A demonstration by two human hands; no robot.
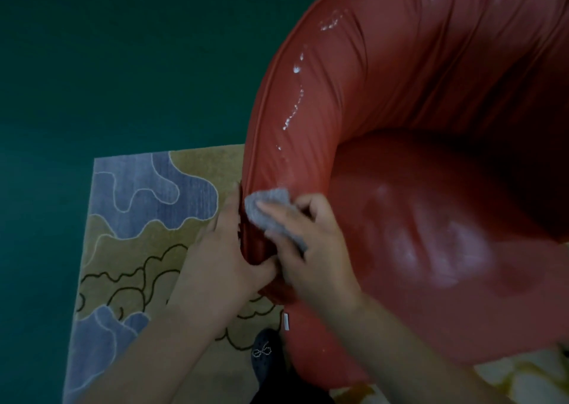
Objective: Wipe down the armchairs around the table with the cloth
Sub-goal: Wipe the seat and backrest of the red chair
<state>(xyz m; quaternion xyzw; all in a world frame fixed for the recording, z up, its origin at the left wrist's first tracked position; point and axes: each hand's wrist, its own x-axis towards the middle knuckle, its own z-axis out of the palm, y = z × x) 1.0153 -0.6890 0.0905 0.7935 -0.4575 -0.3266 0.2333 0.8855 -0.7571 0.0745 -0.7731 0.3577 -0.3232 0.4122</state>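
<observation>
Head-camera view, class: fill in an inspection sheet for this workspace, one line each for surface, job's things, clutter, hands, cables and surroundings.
Surface: shiny red leather armchair, with white streaks along its curved arm and pale smears on the seat.
Job's things: small grey cloth, pressed against the end of the armchair's arm.
Clutter: nothing seen.
Hands: right hand holds the cloth, fingers lying over it; left hand grips the arm's end beside the cloth.
Cables: nothing seen.
Surroundings: tan and blue patterned rug on a dark green floor; a dark shoe with a sparkly bow by the chair base.
</observation>
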